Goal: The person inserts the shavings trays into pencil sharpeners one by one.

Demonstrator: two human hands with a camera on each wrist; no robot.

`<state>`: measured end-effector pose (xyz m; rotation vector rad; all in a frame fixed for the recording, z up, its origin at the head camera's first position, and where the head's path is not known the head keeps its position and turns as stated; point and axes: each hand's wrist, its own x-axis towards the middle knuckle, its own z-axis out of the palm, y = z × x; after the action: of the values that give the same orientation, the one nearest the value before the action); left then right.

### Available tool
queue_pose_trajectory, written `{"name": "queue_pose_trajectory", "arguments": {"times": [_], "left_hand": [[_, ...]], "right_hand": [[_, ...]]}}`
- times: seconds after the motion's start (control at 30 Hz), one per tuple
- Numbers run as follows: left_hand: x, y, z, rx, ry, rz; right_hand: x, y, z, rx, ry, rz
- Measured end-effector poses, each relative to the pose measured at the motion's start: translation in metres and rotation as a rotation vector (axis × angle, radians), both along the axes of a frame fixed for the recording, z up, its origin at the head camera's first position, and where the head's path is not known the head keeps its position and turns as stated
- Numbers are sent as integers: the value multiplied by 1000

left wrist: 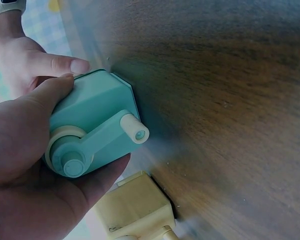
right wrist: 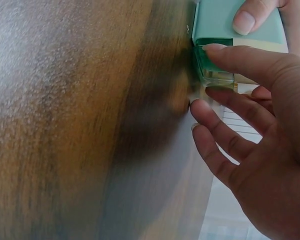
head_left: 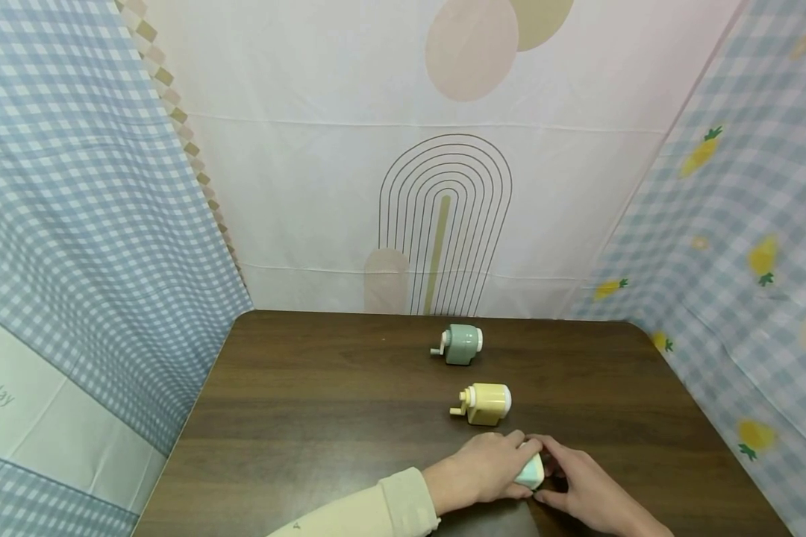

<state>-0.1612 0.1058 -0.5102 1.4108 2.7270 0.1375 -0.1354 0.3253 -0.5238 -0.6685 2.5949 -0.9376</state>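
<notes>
A mint-green crank pencil sharpener (head_left: pixel 532 471) is at the front right of the table, low over the wood. My left hand (head_left: pixel 482 468) grips its body from the left side, thumb and fingers on opposite faces. The crank handle (left wrist: pixel 107 131) faces the left wrist camera, with a cream knob at its end. On the other side, my right hand (head_left: pixel 586 486) pinches a clear green shavings drawer (right wrist: pixel 217 72) between thumb and forefinger. The drawer sticks out of the sharpener's end. The other right fingers are loosely bent.
Behind the hands stands a yellow crank sharpener (head_left: pixel 489 404), close to the left fingers. Farther back is a grey-green one (head_left: pixel 462 344). Both cranks point left. The brown wooden table (head_left: pixel 295 418) meets a patterned cloth (head_left: pixel 295 209) at the back, with checked cloths at both sides.
</notes>
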Motion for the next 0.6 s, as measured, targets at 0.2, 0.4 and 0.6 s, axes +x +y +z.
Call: {"name": "queue_pose_trajectory", "arguments": {"times": [0.2, 0.4, 0.6], "left_hand": [[-1, -1, 1, 2, 5, -6], [0, -1, 3, -5, -11, 4], [1, -1, 3, -4, -10, 9]], "right_hand": [[-1, -1, 1, -12, -10, -3], [-1, -2, 1, -40, -6, 5], [-1, -3, 1, -41, -20, 2]]}}
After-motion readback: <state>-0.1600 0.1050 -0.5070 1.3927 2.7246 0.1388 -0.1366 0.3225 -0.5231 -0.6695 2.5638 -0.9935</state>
